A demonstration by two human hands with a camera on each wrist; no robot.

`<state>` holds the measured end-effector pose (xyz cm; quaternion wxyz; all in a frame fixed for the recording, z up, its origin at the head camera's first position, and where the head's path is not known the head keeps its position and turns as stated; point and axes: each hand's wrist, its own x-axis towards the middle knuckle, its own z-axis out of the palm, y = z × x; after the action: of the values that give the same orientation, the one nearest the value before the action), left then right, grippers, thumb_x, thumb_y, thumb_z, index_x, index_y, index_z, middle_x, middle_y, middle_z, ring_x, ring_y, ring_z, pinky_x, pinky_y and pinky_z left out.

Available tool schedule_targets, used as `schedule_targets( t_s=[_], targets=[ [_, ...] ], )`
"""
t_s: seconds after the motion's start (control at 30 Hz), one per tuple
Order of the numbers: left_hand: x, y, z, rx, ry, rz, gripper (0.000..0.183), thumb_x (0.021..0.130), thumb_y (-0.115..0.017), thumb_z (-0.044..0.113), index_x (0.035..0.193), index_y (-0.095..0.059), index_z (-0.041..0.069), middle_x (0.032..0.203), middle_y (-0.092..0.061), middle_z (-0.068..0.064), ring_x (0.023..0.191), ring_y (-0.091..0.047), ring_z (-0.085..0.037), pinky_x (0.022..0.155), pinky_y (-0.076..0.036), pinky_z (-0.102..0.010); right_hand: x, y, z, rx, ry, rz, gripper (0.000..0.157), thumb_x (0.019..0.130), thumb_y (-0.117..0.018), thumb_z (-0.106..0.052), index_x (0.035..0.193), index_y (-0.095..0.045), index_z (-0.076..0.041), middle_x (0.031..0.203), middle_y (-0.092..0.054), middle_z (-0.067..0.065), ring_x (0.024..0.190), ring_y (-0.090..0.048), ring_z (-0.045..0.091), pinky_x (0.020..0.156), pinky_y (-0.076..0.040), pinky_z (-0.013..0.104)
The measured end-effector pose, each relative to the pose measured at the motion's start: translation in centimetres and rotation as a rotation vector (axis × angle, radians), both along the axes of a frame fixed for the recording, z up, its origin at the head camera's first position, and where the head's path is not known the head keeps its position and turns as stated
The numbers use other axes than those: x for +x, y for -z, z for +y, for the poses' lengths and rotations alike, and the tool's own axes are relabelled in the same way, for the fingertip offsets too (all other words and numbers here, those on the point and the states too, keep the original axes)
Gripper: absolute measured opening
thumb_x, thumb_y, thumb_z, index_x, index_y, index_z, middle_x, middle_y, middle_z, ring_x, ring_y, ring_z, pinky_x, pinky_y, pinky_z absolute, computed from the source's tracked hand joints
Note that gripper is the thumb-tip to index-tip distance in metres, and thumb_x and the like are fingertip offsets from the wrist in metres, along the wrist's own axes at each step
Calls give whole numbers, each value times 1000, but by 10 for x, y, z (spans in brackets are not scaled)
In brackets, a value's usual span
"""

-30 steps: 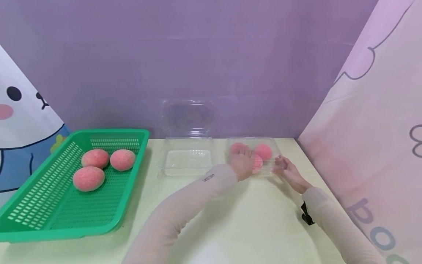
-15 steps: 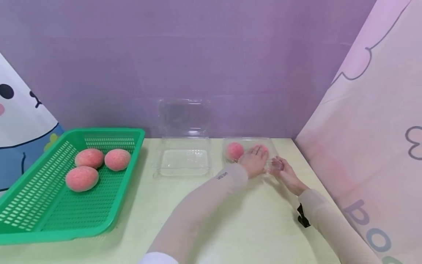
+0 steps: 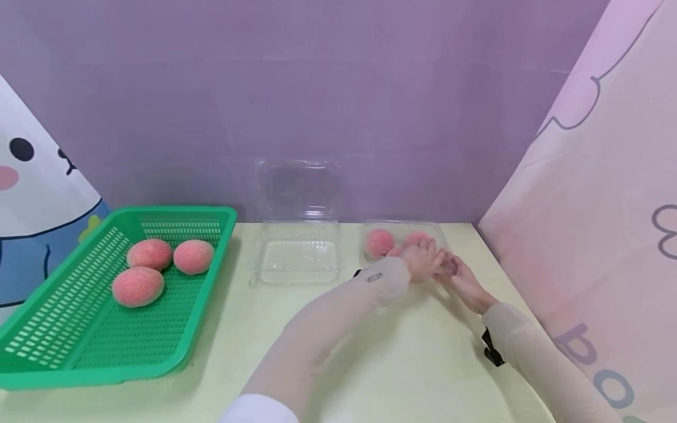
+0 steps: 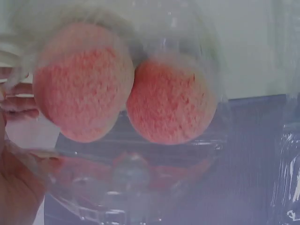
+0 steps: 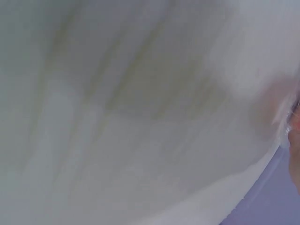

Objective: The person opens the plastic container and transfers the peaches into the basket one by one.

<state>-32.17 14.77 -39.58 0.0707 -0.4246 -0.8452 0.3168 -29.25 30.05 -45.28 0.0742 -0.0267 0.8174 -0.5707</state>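
A lidded clear plastic clamshell box (image 3: 367, 226) with several pink fuzzy peaches (image 3: 379, 243) inside lies at the table's back right. My left hand (image 3: 421, 262) rests on the lid near its front right corner, fingers reaching over it. My right hand (image 3: 465, 288) grips that corner from the right, beside the left hand. In the left wrist view, two peaches (image 4: 171, 101) show through the plastic, with a part of a hand (image 4: 18, 190) at the left edge. Blurred white sleeve (image 5: 117, 154) fills most of the right wrist view.
A second clear clamshell box (image 3: 298, 258) stands open in the middle, its lid upright against the purple backdrop (image 3: 338, 106). On the left sits a green slotted basket (image 3: 158, 341) holding three pink peaches (image 3: 138, 286). A pale printed cloth (image 3: 592, 223) borders the right side.
My left hand has slid right across the lid, from the box's middle to its front right corner, close to the right hand. The right hand stays at that corner.
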Motion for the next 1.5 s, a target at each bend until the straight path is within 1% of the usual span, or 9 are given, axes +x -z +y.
schedule_targets(
  t_s=[0.17,0.33,0.5,0.6,0.83,1.1,1.2,1.4,1.5],
  targets=[
    [-3,-5,-1,-23,48,-53,55,98,-30,38,145,-17,13,142,-36,-11,118,-47,-16,91,-46,-21,4,8,-3,-13,-10,-5,81,89,-57,-19,144,-2,3,150,-13,25,137,-15,40,110,-20,52],
    [-11,-18,-4,41,17,-171,63,94,-45,35,145,-16,12,133,-44,-7,113,-50,-14,92,-45,-22,2,7,-6,-41,-22,18,81,90,-56,-17,145,1,0,151,-11,23,138,-13,38,111,-19,51],
    [-25,-41,-4,175,-70,-341,72,90,-50,18,148,-6,16,147,-29,-8,134,-32,-19,110,-29,-29,-1,-2,-1,-92,-11,-12,79,91,-50,-4,144,8,3,151,-3,24,139,-8,38,112,-14,50],
    [-24,-43,-8,241,-84,-385,73,89,-48,14,148,-5,19,152,-19,-6,139,-22,-20,114,-20,-31,-1,-4,3,-89,-18,-25,79,91,-50,-4,143,9,4,151,-2,25,139,-7,38,112,-14,50],
    [-15,-26,-24,284,-21,-256,71,91,-50,27,148,-9,12,153,-16,-10,140,-17,-23,115,-16,-33,0,-1,7,-49,-11,-20,79,92,-51,-9,143,7,3,150,-6,25,139,-9,38,112,-14,50],
    [-17,-21,-85,479,-145,-266,59,96,-38,42,145,-24,12,148,-30,-7,138,-25,-23,115,-17,-36,2,0,-3,-56,-15,-27,83,91,-54,-14,145,8,-3,152,-6,22,139,-9,36,111,-16,50],
    [-15,-17,-106,613,-183,-311,58,97,-39,39,144,-26,8,148,-30,-10,138,-25,-25,114,-19,-36,3,0,-4,-38,-15,-29,86,92,-55,-18,145,11,-4,152,-5,20,140,-8,36,112,-15,51],
    [-15,-14,-124,1027,-209,-552,53,97,-41,31,142,-27,7,149,-25,-13,138,-22,-26,113,-21,-37,4,-1,-3,-34,-14,-32,86,91,-55,-20,144,10,0,152,-4,22,139,-7,37,112,-14,52],
    [-16,-14,-126,1121,-208,-606,49,97,-42,26,141,-28,10,149,-24,-12,137,-25,-26,112,-23,-39,2,-1,0,-28,-13,-28,88,89,-58,-21,145,6,1,152,-6,20,140,-8,36,112,-15,50]
  ],
)
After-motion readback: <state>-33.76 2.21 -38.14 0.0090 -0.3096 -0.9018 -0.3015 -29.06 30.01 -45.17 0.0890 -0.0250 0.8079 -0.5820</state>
